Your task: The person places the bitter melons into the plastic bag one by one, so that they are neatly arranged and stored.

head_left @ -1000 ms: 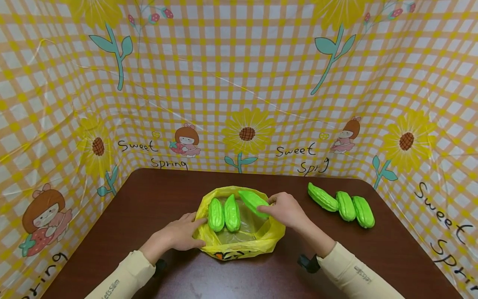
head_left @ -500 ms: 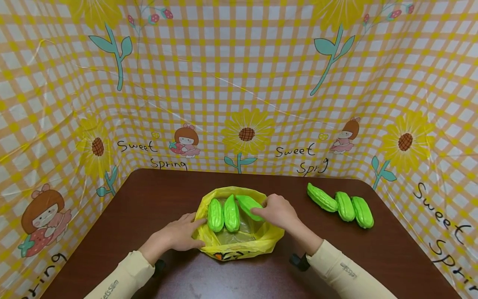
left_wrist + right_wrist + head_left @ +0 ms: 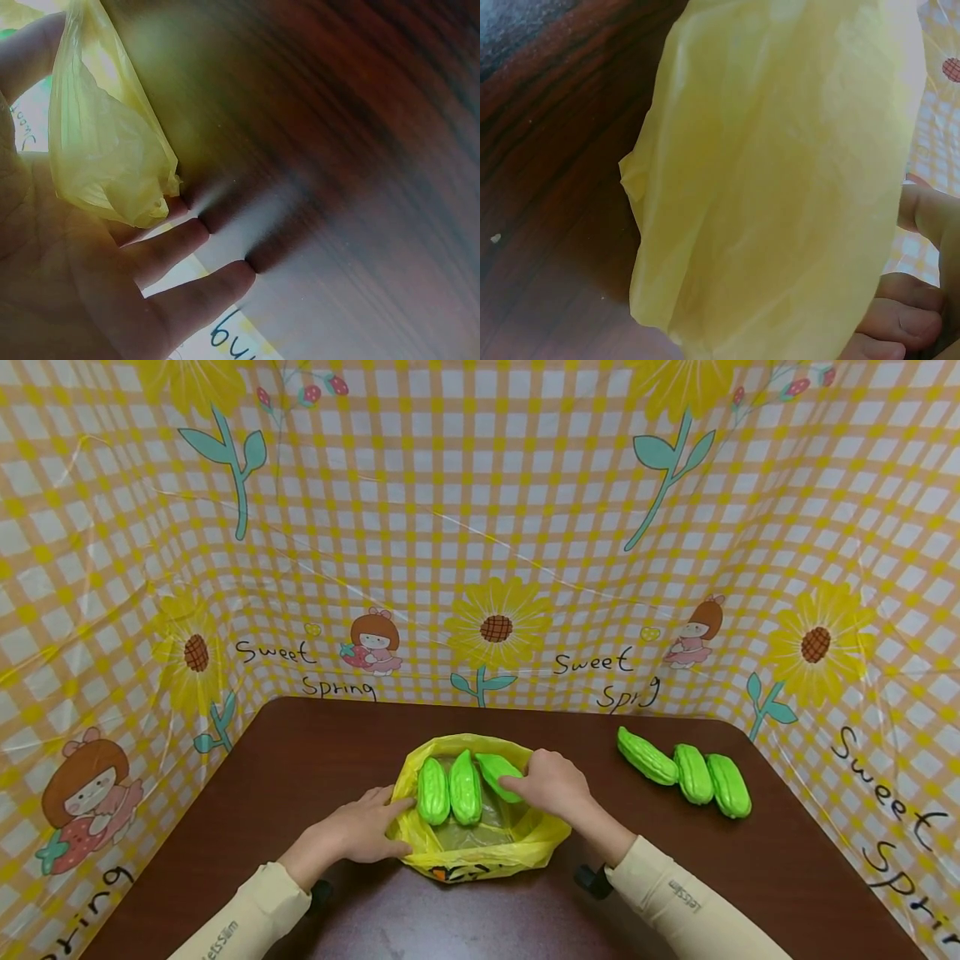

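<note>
Your right hand (image 3: pixel 553 785) grasps a green gourd (image 3: pixel 493 770) inside the mouth of the yellow bag (image 3: pixel 525 858), thumb along its near end; whether the gourd touches the bag's bottom is hard to tell from above, and the right wrist view shows mostly yellow plastic. Your left hand (image 3: pixel 360 829) lies slack at the bag's left side, its fingers fairly straight and their tips on the table (image 3: pixel 322 735), with a fold of plastic between them and the thumb. The bag sits midway between the table's left and right edges. A left gourd (image 3: pixel 433 792) and a middle gourd (image 3: pixel 466 789) lie side by side in it. Three loose gourds (image 3: pixel 694 774) rest in a row near the table's far right corner.
</note>
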Available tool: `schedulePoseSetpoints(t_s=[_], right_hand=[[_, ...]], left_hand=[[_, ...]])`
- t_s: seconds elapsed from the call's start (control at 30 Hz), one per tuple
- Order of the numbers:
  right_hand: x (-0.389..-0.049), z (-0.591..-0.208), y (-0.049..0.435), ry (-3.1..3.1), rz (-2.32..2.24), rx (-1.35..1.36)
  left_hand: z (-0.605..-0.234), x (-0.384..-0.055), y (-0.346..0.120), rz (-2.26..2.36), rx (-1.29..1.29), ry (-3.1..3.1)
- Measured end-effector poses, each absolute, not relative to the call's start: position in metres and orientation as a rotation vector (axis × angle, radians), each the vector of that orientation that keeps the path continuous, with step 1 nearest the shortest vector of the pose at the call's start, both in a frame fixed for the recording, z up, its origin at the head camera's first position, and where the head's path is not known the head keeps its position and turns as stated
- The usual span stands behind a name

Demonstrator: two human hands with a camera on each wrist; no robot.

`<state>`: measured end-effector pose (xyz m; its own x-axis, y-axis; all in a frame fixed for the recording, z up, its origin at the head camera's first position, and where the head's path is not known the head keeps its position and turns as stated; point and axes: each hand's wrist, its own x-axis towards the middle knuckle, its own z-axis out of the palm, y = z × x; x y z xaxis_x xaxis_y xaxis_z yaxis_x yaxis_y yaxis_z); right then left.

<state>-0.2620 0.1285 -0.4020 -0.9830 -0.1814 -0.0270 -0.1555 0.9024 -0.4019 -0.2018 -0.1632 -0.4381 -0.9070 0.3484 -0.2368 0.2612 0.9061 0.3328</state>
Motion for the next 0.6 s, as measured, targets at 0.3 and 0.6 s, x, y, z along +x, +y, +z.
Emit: schedulePoseSetpoints(t_s=[0.3, 0.6], right_hand=[[-0.262, -0.4066, 0.1244, 2.959, -0.529, -0.283], [-0.2632, -0.4113, 0.1207, 2.911, -0.446, -0.348]], left_hand=[[-0.4392, -0.2033, -0.163, 0.423, 0.439, 2.757], [-0.4386, -0.2031, -0.1629, 0.419, 0.44, 2.763]])
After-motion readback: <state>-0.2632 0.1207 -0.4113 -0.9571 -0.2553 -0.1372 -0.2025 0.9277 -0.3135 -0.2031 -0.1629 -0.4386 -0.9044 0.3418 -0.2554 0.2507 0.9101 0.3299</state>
